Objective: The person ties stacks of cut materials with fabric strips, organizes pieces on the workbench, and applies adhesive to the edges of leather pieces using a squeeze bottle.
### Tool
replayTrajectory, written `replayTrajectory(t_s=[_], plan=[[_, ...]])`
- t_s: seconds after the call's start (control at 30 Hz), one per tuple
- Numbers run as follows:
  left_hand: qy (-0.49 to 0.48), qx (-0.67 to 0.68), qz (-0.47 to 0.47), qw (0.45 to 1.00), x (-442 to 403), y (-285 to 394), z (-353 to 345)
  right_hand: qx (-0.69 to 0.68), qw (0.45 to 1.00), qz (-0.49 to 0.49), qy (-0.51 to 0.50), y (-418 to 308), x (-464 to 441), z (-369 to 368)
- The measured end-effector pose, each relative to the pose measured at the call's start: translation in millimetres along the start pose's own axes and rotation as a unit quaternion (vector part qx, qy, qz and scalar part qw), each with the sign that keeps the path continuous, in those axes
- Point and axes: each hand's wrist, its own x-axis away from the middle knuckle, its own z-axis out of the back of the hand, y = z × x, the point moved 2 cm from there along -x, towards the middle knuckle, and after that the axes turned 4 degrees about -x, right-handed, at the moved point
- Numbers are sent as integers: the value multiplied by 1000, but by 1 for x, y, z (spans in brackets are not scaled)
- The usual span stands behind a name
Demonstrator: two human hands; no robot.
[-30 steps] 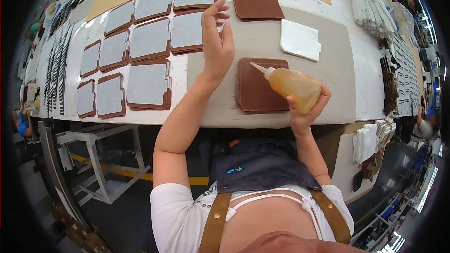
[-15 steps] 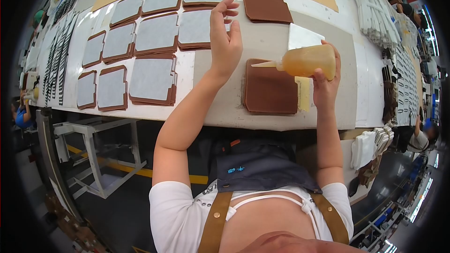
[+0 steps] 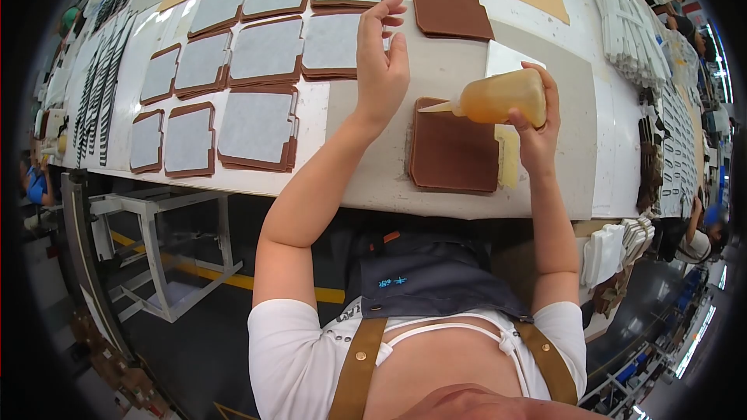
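My right hand (image 3: 537, 120) is wrapped round a squeeze bottle (image 3: 504, 98) of amber liquid, tilted on its side with its thin nozzle pointing left. The nozzle tip is over the upper left edge of a brown leather stack (image 3: 454, 152); whether it touches I cannot tell. My left hand (image 3: 383, 58) is raised to the left of this stack, fingers apart and slightly curled, holding nothing. Behind it lie brown panels with pale grey facing (image 3: 331, 40). Farther back is another brown leather stack (image 3: 453, 10). A white square (image 3: 511, 58) lies partly behind the bottle.
Several rows of grey-faced brown panels (image 3: 257, 126) cover the left of the table. A pale yellow piece (image 3: 507, 157) lies beside the near stack. White strips (image 3: 632, 35) are heaped at the right. Other people (image 3: 700, 237) are visible at the edges.
The squeeze bottle in my right hand has shifted slightly left relative to the leather stack, its nozzle still at the upper left edge. My left hand stays raised and open.
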Motion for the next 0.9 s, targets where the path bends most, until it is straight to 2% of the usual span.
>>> replayTrajectory(t_s=[0.3,0.6,0.7,0.8,0.83,0.9], plan=[[-2,-9,-10,1000,1,-2,-2,42,998,-16,-39,-5,12,5],[-5,-10,-17,1000,1,-5,-4,-32,990,-82,-108,-7,39,6],[-6,-13,-21,1000,2,-6,-5,-119,978,-127,-116,-4,44,13],[-7,-14,-17,1000,1,-5,-4,-337,918,-185,94,9,51,27],[-6,-12,-15,1000,1,-5,-4,-408,888,-175,120,12,49,38],[-6,-8,-13,1000,1,-2,-5,-360,908,-152,152,9,48,48]])
